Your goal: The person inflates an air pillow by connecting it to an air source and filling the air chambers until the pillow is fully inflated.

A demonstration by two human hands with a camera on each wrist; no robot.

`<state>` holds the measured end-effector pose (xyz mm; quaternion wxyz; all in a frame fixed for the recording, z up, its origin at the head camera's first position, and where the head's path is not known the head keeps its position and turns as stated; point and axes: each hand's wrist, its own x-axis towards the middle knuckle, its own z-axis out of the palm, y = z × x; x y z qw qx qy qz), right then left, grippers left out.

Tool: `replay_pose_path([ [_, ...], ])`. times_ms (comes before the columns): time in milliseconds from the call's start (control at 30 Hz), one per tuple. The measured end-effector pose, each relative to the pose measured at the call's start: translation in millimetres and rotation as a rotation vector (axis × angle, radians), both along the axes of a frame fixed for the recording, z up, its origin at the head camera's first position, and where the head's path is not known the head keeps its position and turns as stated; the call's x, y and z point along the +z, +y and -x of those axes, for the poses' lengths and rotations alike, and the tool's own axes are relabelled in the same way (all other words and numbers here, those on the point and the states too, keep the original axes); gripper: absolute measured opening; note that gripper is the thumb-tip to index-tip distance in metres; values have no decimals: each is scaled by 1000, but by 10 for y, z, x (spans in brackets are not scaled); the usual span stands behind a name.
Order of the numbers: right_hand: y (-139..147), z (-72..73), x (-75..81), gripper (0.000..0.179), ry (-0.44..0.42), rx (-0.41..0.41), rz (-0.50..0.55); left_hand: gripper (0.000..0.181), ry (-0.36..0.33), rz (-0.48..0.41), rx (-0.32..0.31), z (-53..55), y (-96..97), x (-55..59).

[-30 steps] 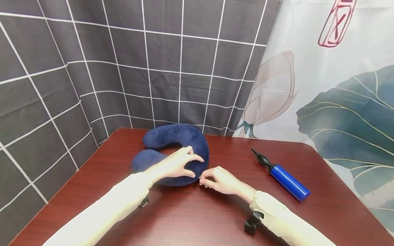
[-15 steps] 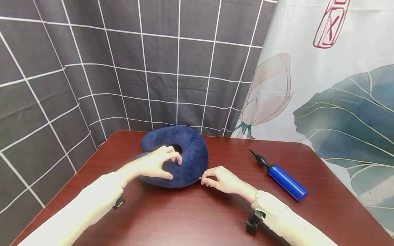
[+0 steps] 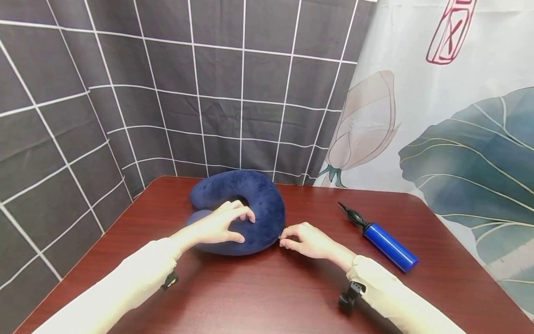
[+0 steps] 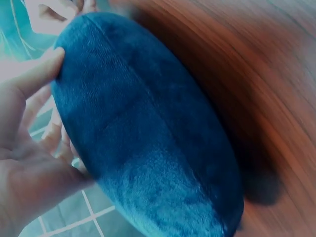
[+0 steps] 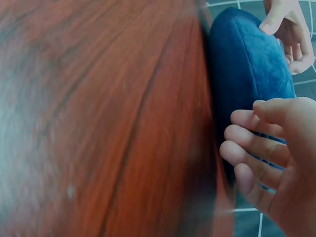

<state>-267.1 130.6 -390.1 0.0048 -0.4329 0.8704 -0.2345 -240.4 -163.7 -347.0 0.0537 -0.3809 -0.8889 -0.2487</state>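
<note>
A dark blue plush neck pillow (image 3: 267,208) lies on the table, its gap facing left. My left hand (image 3: 221,225) rests over the near arm of the pillow, thumb and fingers spread apart. The left wrist view has that thumb (image 4: 47,66) touching the plush near the pillow's seam. At the right end of the pillow, my right hand (image 3: 308,240) pinches a small, shiny zipper pull (image 3: 280,237) between thumb and forefinger. Its other fingers (image 5: 242,143) are bent beside the pillow in the right wrist view.
A hand pump (image 3: 390,246) with a blue barrel and black nozzle lies to the right on the reddish-brown table (image 3: 250,297). A dark grid-patterned cloth (image 3: 217,69) hangs behind, beside a white curtain (image 3: 409,139) with printed flowers and leaves.
My left hand has moved left along the pillow and settled over its near arm. The pillow's gap has narrowed. My right hand, still pinching the zipper pull, has shifted slightly right.
</note>
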Motion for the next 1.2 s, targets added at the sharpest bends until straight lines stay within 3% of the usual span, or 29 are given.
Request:
replay_pose_path([
  [167, 98, 26, 51, 9, 24, -52, -15, 43, 30, -28, 73, 3, 194, -21],
  [367, 193, 54, 82, 10, 30, -84, -5, 41, 5, -17, 182, -14, 416, -18],
  [533, 245, 51, 81, 10, 22, -104, -9, 41, 32, -9, 173, 10, 479, -10],
  [667, 267, 17, 98, 10, 24, -116, -17, 40, 73, -1, 60, 73, 338, 0],
  [833, 302, -47, 123, 9, 59, -134, -5, 46, 106, 48, -85, 150, -47, 86],
  [933, 318, -81, 137, 9, 69, -143, 13, 46, 106, 73, -97, 188, -293, 129],
  [1033, 323, -109, 154, 8, 64, -147, 25, 44, 60, 94, -72, 214, -471, 137],
  [1200, 318, -139, 210, 7, 69, -139, 29, 43, -14, 95, -57, 236, -566, 92],
])
